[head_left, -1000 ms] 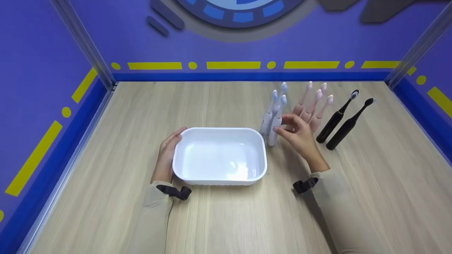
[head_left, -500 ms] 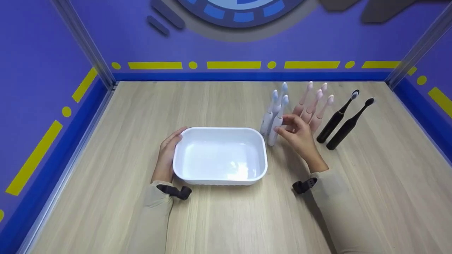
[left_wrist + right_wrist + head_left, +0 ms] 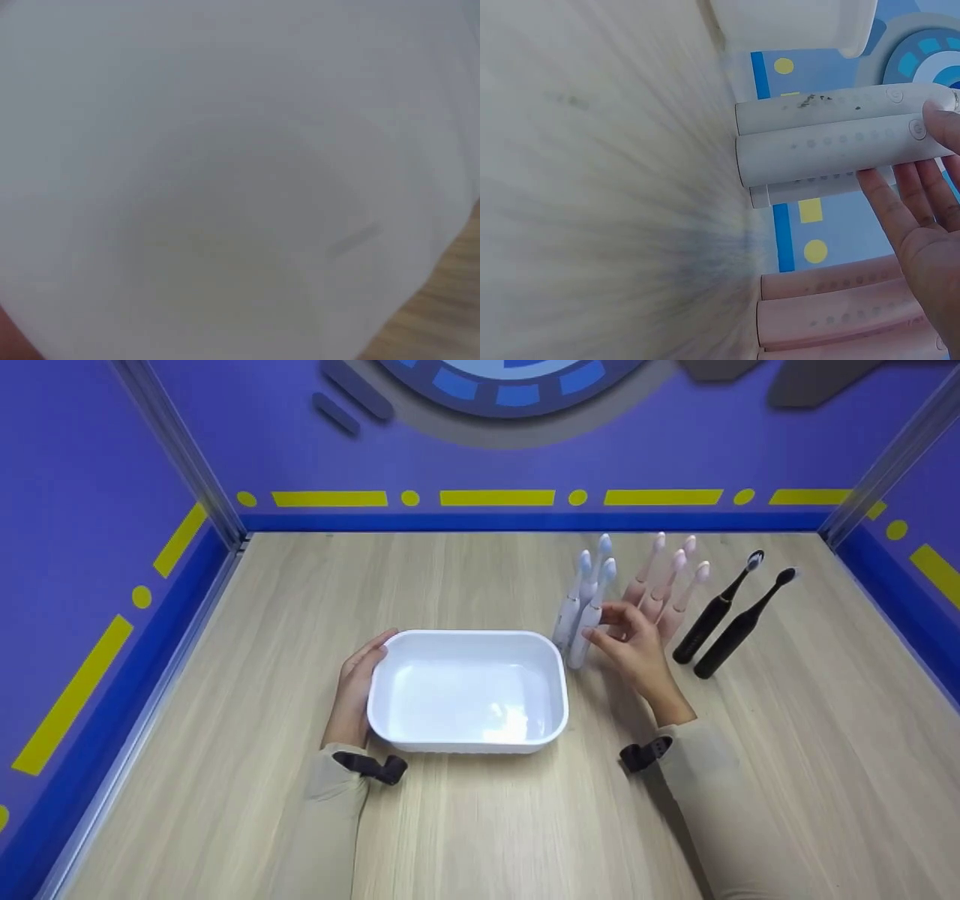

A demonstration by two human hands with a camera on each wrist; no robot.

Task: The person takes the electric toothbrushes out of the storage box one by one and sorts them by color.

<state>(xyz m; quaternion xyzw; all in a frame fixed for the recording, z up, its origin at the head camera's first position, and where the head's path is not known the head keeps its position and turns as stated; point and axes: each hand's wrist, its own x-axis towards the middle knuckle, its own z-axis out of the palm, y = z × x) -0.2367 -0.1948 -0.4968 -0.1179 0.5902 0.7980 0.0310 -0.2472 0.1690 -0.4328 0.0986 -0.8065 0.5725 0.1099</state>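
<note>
My left hand holds the left side of a white rectangular basin, its thumb at the rim. The basin's white wall fills most of the left wrist view, blurred. My right hand pinches the handle of the front white electric toothbrush, thumb on one side and fingers on the other. In the right wrist view this toothbrush has its base close to the tabletop; I cannot tell whether they touch. Two more white electric toothbrushes stand right behind it.
Several pink electric toothbrushes stand just behind and right of my right hand. Farther right are two black electric toothbrushes. The wooden tabletop is bounded by blue panels at the back and sides.
The front white toothbrush has tipped slightly, its head shifting right and a little up, in my right hand's pinch. My left hand and the basin have not moved.
</note>
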